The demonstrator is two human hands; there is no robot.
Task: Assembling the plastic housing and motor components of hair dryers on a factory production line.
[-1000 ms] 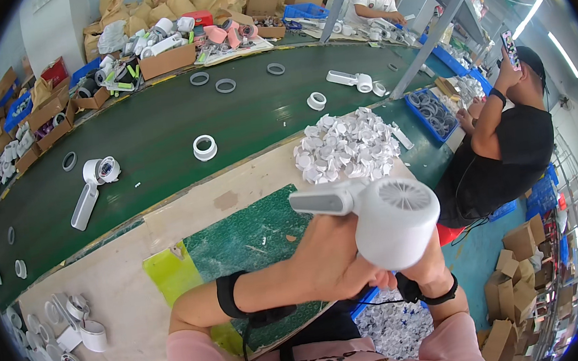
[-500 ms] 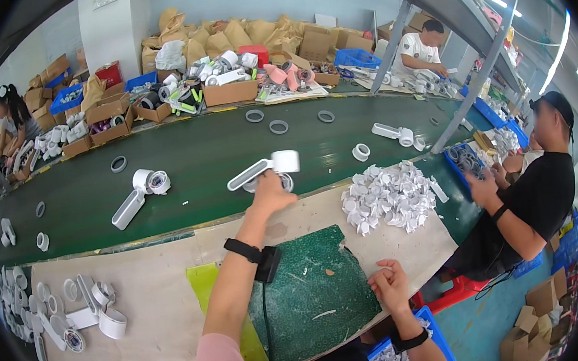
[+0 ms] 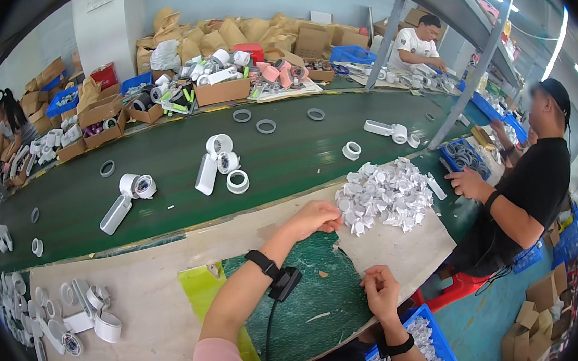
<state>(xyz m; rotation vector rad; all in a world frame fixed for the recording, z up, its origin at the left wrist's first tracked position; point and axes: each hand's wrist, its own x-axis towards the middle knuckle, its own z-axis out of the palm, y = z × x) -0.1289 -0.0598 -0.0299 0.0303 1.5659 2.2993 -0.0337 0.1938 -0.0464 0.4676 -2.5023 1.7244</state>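
Observation:
My left hand [image 3: 314, 219] reaches to the left edge of a heap of small white plastic pieces [image 3: 390, 196]. Its fingers are partly stretched and bent downward; no held part shows. Lower right, my right hand [image 3: 381, 288] hovers by the bench's front edge. Its fingers are curled in, and whether a small piece sits in them is hidden. On the green conveyor belt [image 3: 287, 156] lies a white handheld fan [image 3: 207, 174], its round cover [image 3: 219, 143] beside the head and a white ring [image 3: 237, 181] close by. Another white fan [image 3: 117, 213] lies farther left.
A green mat [image 3: 311, 281] covers part of the cardboard-topped bench. Several fan parts [image 3: 98, 314] lie at the left. A blue crate [image 3: 437, 336] of white pieces stands below my right arm. A co-worker in black [image 3: 536, 179] sits at the right; grey rings are scattered along the belt.
My left hand has let go of the white fan and come back right to the white heap. The fan now lies farther left on the belt. My right hand's fingers have curled more.

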